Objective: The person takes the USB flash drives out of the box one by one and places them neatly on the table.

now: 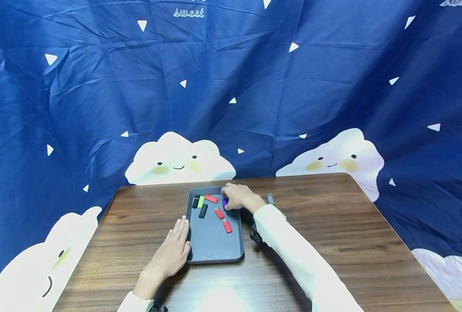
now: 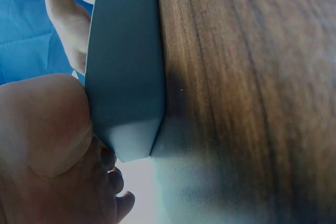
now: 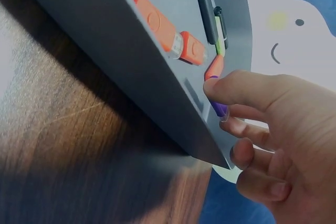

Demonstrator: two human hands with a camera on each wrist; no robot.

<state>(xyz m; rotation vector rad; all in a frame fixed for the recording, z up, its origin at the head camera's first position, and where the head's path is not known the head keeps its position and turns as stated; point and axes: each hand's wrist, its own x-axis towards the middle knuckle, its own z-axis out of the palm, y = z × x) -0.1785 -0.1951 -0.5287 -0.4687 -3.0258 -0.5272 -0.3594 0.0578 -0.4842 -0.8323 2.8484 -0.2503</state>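
Note:
My right hand (image 1: 238, 197) pinches a purple USB stick (image 3: 218, 106) between thumb and fingers, over the far right part of a grey tray (image 1: 211, 251). Along the tray's left wall lies my left hand (image 1: 172, 249), its fingers straight and touching the side. Inside the tray, near the back left, are a black USB stick (image 1: 196, 202), a light green one (image 1: 201, 202) and a red one (image 1: 211, 199). Another black stick (image 1: 203, 211) lies just in front of them. Two more red sticks (image 1: 227, 226) with metal plugs lie right of the middle.
A small grey-blue stick-like piece (image 1: 270, 198) lies on the wooden table (image 1: 324, 225), right of the tray; my right hand and wrist partly cover the spot beside it. Behind the table's far edge hangs a blue curtain (image 1: 254, 108) with white clouds.

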